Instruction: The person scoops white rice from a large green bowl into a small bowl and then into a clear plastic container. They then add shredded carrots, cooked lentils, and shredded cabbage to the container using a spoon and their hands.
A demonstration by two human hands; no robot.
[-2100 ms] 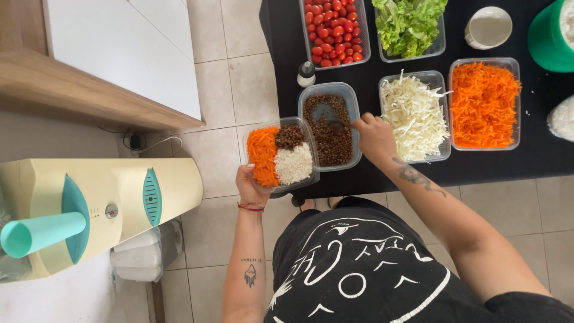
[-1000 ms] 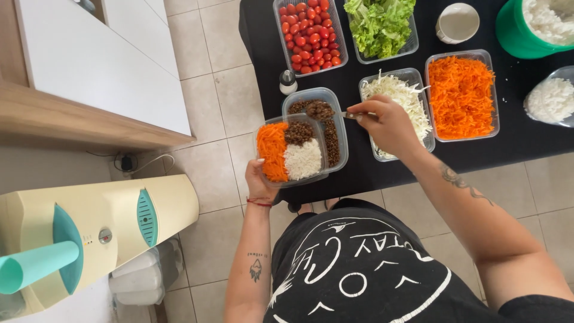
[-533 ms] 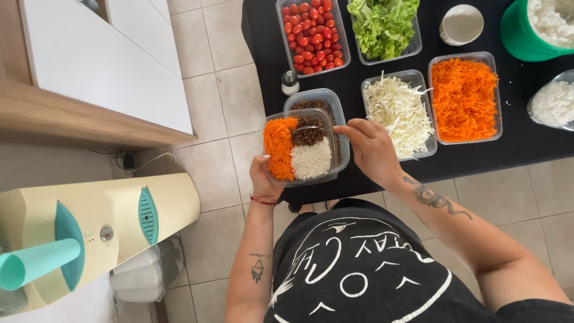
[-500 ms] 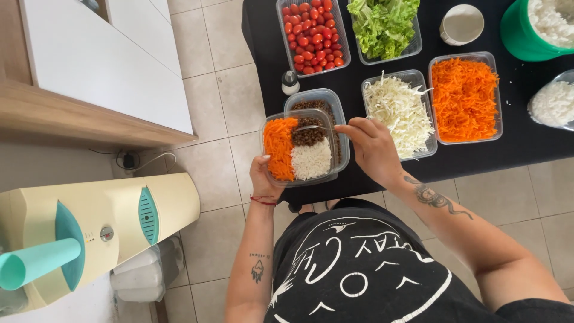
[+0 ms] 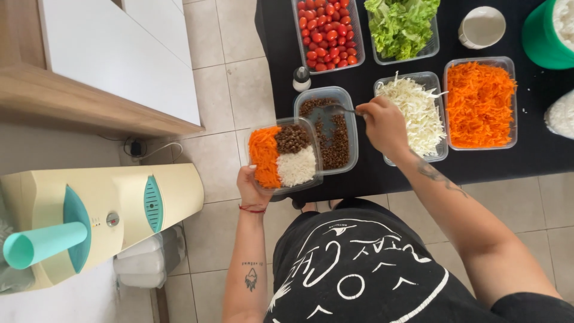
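My left hand (image 5: 252,185) holds a clear meal box (image 5: 283,157) from below, over the edge of the black table (image 5: 388,173). The box contains grated carrot, brown lentils and white rice side by side. My right hand (image 5: 385,124) grips a metal spoon (image 5: 342,108) whose bowl reaches into the clear lentil container (image 5: 333,128) just beside the meal box. The lentil container is partly scooped out, with bare bottom showing in its middle.
On the table stand tubs of shredded cabbage (image 5: 415,113), grated carrot (image 5: 480,103), cherry tomatoes (image 5: 324,31) and lettuce (image 5: 402,24), a small shaker (image 5: 301,78), a white cup (image 5: 481,26) and a green bucket (image 5: 545,36). A cream appliance (image 5: 101,218) stands at the left over tiled floor.
My right hand moved from beside the meal box back up to the lentil container with the spoon. The meal box sank slightly toward me.
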